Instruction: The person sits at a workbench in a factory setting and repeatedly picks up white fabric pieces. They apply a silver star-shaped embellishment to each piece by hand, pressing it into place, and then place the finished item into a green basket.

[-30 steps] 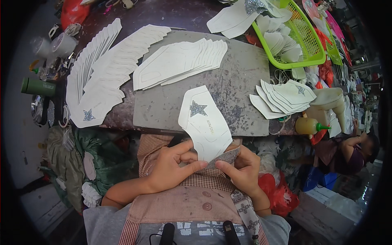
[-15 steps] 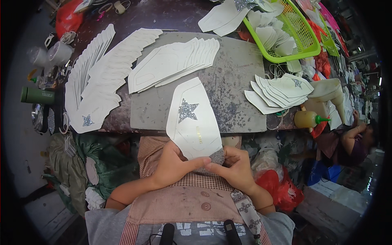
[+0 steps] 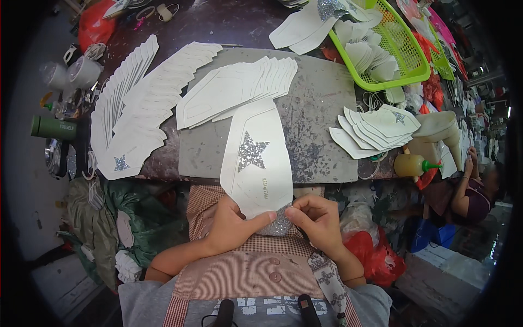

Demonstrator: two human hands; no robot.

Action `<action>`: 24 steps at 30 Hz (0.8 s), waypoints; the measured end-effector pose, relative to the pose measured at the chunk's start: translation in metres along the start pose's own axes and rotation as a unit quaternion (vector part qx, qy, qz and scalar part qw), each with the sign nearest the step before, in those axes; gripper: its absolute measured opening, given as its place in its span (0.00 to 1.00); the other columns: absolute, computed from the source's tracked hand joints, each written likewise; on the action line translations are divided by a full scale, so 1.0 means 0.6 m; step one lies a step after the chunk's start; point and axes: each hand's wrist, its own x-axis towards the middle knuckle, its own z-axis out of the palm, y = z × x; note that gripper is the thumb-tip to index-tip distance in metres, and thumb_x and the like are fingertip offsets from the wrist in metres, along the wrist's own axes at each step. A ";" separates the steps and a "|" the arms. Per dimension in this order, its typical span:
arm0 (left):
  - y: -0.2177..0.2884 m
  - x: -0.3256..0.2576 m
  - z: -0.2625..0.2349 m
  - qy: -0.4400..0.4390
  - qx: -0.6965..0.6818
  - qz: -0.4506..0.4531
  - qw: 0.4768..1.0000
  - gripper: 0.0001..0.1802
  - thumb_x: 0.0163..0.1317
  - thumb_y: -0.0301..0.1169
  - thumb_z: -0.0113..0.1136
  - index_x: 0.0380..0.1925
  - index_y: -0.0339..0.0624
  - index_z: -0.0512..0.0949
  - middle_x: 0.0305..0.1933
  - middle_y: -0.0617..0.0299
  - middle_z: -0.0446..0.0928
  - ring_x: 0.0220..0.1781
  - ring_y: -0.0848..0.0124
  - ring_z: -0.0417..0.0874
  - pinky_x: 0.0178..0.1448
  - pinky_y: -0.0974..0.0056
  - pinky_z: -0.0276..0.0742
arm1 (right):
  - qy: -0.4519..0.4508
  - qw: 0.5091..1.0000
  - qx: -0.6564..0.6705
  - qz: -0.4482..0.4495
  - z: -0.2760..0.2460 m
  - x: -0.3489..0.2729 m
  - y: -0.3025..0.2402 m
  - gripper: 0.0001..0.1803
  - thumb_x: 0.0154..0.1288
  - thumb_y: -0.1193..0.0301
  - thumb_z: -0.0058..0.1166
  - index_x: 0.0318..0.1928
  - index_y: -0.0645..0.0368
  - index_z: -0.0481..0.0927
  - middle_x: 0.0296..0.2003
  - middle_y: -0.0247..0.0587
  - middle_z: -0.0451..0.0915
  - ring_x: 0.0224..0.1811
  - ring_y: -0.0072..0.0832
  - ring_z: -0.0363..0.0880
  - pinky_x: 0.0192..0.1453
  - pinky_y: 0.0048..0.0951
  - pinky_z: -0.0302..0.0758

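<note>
By the flat grey board [image 3: 321, 125], left hand [image 3: 230, 224] and right hand [image 3: 316, 220] are pinching a white silver-starred sheet [image 3: 259, 171], ideally pressing evenly.

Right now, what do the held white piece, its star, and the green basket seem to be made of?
White piece: perhaps synthetic leather, smooth and low-sheen, a thin sheet; real leather is possible.
Star: silver glitter material, shown by its sparkling grains; backing unclear.
Green basket: probably smooth plastic, with bright, even colour and regular holes.

The white piece [image 3: 275, 136] looks matt, its star [image 3: 253, 152] glittery.
</note>
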 end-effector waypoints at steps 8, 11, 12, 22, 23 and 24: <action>0.054 0.047 -0.004 -0.026 0.068 0.134 0.988 0.30 0.54 0.25 0.69 0.57 0.35 0.69 0.54 0.55 0.75 0.53 0.72 0.76 0.53 0.67 0.74 | 0.022 0.949 -0.149 -0.277 -0.002 0.050 -0.067 0.04 0.60 0.78 0.59 0.34 0.67 0.78 0.28 0.38 0.77 0.28 0.17 0.74 0.30 0.18 0.69; 0.154 0.111 -0.018 -0.033 0.048 0.294 0.954 0.42 0.57 0.27 0.66 0.68 0.38 0.54 0.62 0.52 0.66 0.56 0.71 0.73 0.57 0.67 0.71 | 0.085 0.909 -0.165 -0.373 -0.025 0.105 -0.190 0.04 0.60 0.78 0.60 0.34 0.66 0.78 0.26 0.34 0.77 0.25 0.15 0.72 0.28 0.17 0.67; 0.190 0.137 -0.027 -0.025 0.015 0.306 0.951 0.45 0.58 0.28 0.63 0.71 0.40 0.47 0.64 0.51 0.63 0.56 0.70 0.71 0.58 0.66 0.70 | 0.122 0.922 -0.108 -0.350 -0.038 0.131 -0.234 0.04 0.60 0.78 0.60 0.34 0.65 0.78 0.26 0.32 0.77 0.25 0.15 0.72 0.28 0.17 0.67; 0.145 0.182 -0.046 0.138 0.010 0.226 0.964 0.41 0.57 0.20 0.56 0.71 0.42 0.51 0.62 0.48 0.64 0.51 0.68 0.72 0.54 0.65 0.71 | 0.250 0.832 0.450 -0.209 -0.269 0.677 -0.329 0.12 0.63 0.84 0.50 0.46 0.75 0.68 0.43 0.57 0.76 0.40 0.46 0.80 0.46 0.49 0.81; 0.140 0.175 -0.050 0.143 0.013 0.232 0.962 0.42 0.56 0.20 0.56 0.71 0.42 0.51 0.62 0.48 0.63 0.51 0.68 0.72 0.54 0.65 0.71 | 0.267 0.834 0.436 -0.206 -0.287 0.683 -0.327 0.13 0.62 0.83 0.50 0.46 0.76 0.68 0.42 0.57 0.75 0.40 0.47 0.80 0.47 0.50 0.81; 0.134 0.166 -0.058 0.154 0.016 0.233 0.960 0.42 0.55 0.19 0.56 0.71 0.42 0.51 0.62 0.48 0.63 0.51 0.68 0.72 0.54 0.65 0.71 | 0.284 0.838 0.422 -0.196 -0.299 0.693 -0.312 0.13 0.62 0.83 0.51 0.46 0.76 0.67 0.42 0.58 0.75 0.40 0.47 0.80 0.47 0.51 0.81</action>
